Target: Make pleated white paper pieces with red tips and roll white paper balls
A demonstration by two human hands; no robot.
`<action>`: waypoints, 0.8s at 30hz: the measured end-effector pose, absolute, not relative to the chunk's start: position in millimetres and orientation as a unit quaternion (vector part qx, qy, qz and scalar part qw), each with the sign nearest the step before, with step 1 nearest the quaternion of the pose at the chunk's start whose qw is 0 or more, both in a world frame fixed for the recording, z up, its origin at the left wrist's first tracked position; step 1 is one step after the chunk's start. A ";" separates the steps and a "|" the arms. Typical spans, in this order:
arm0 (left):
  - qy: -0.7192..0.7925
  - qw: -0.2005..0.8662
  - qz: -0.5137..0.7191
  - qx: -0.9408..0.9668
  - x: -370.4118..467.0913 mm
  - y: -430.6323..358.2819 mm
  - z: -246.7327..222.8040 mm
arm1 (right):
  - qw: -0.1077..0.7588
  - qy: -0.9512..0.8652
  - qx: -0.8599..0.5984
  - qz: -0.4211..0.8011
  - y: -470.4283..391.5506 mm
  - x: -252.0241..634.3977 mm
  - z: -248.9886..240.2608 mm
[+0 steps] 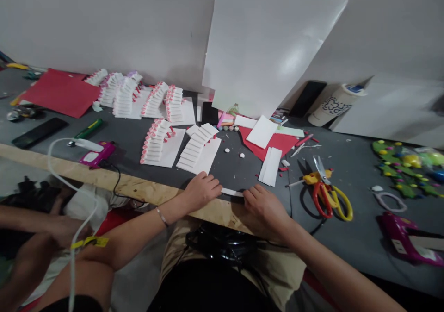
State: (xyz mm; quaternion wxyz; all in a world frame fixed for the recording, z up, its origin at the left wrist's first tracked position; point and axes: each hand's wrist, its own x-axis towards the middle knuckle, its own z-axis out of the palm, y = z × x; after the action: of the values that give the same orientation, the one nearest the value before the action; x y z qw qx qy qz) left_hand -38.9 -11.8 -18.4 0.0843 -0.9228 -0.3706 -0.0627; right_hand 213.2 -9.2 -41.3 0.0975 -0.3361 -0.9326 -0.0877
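A narrow white strip (232, 192) lies along the table's front edge. At its left end my left hand (202, 190) has its fingers closed on it. My right hand (261, 202) holds the right end, its fingers closed too. Just beyond the left hand stands a white folded paper piece with stepped layers (197, 149). Near the right hand lie some white paper strips (270, 166). Two small white balls (234, 153) rest on the dark table between them.
Scissors (326, 194), a magenta glue gun (407, 238) and a cup (335, 104) are on the right. Several layered paper pieces (156, 140) and another glue gun (98, 154) are on the left. Another person's arms (45, 228) show at lower left.
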 end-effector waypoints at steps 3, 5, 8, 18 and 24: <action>-0.352 0.113 -0.066 -0.927 -43.6 -10.6 -21.0 | 0.085 -0.940 -0.321 -0.084 -7.7 218.4 -39.7; -0.338 0.134 -0.075 -0.929 -47.5 -10.4 -22.2 | 0.086 -0.947 -0.300 -0.078 -7.1 223.0 -35.3; -0.329 0.162 -0.084 -0.927 -51.1 -11.5 -23.1 | 0.091 -0.952 -0.282 -0.074 -7.0 230.4 -28.3; -0.383 0.072 -0.126 -0.912 -57.3 -19.4 -26.0 | 0.125 -0.940 -0.317 -0.017 -15.5 249.0 -38.6; -0.444 -0.031 -0.164 -0.881 -57.2 -19.7 -30.3 | 0.200 -0.901 -0.383 0.051 -17.3 247.2 -45.4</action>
State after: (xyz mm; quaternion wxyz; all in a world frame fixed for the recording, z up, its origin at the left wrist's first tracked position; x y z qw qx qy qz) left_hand -57.2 -19.7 -30.3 -0.0308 -0.8805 -0.4436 -0.1643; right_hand 247.2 -17.3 -45.4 0.1998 -0.3826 -0.9006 0.0510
